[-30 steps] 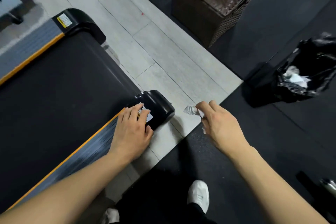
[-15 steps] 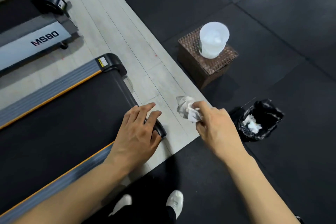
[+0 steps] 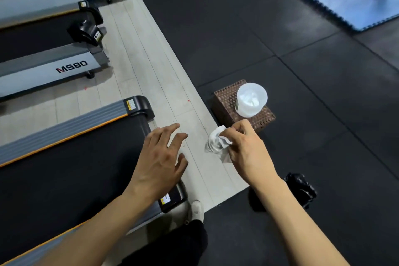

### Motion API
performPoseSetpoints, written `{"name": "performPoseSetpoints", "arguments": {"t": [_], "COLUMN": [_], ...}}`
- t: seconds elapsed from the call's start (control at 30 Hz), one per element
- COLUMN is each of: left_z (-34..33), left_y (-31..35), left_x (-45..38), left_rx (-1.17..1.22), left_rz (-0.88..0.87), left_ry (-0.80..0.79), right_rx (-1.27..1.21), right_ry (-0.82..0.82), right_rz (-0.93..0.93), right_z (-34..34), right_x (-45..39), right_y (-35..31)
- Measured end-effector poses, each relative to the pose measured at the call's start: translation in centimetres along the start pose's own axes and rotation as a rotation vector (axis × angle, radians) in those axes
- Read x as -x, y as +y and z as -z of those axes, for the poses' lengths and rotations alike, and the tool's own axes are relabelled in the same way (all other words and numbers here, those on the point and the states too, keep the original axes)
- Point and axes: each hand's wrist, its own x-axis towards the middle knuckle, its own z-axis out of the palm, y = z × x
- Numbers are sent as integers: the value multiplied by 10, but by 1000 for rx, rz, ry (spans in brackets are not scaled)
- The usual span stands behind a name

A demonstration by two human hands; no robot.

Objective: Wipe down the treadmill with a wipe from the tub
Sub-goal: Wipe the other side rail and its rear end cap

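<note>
A white shoe [image 3: 197, 210] stands on the floor beside the rear corner of the treadmill [image 3: 71, 162], the landmark here, whose black belt runs from lower left toward upper right with its long axis slanting that way and an orange stripe along each side rail. The left hand [image 3: 160, 157] hovers over the treadmill's rear end cap, palm down, fingers straight and spread, holding nothing; whether it touches the deck cannot be told. Its forearm reaches in from the lower left across the near rail. To the right of the treadmill, over the pale plank strip [image 3: 151, 84], the right hand [image 3: 244, 149] pinches a crumpled white wipe [image 3: 217, 142] between thumb and curled fingers. The wipe bunches out of the thumb side of the grip, toward the treadmill, with one loose corner hanging down below the knuckles; the wad has no clear long axis. The right forearm comes in from the lower right, wrist slightly bent. Just right of that wrist, on the black rubber floor, sits a bin [image 3: 300, 190] lined with a black bag. Beyond the right hand, farther from the treadmill, a brown woven box [image 3: 226, 101] carries the white tub [image 3: 251, 99], upright. Past the treadmill's far rail lie two more machines marked MS80 [image 3: 71, 66].
</note>
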Motion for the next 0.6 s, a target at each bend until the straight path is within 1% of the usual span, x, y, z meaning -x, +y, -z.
{"name": "performPoseSetpoints", "arguments": {"t": [0.17, 0.23, 0.3, 0.37, 0.5, 0.6], "left_z": [29, 40, 47, 52, 61, 72], "left_y": [-3, -3, -4, -5, -6, 0], "left_x": [-54, -70, -83, -98, -131, -155], "left_rx": [2, -1, -10, -29, -70, -122], "left_rz": [68, 99, 132, 170, 250, 325], "left_ry": [69, 80, 100, 115, 169, 245], "right_rx": [-151, -196, -236, -219, -78, 76], "right_ry": [-38, -82, -150, -179, -106, 28], "right_rz": [17, 26, 62, 134, 340, 505], "right_z": [24, 33, 42, 49, 65, 79], "right_x": [-64, -85, -106, -129, -186, -238], "right_y": [8, 9, 12, 19, 33, 36]}}
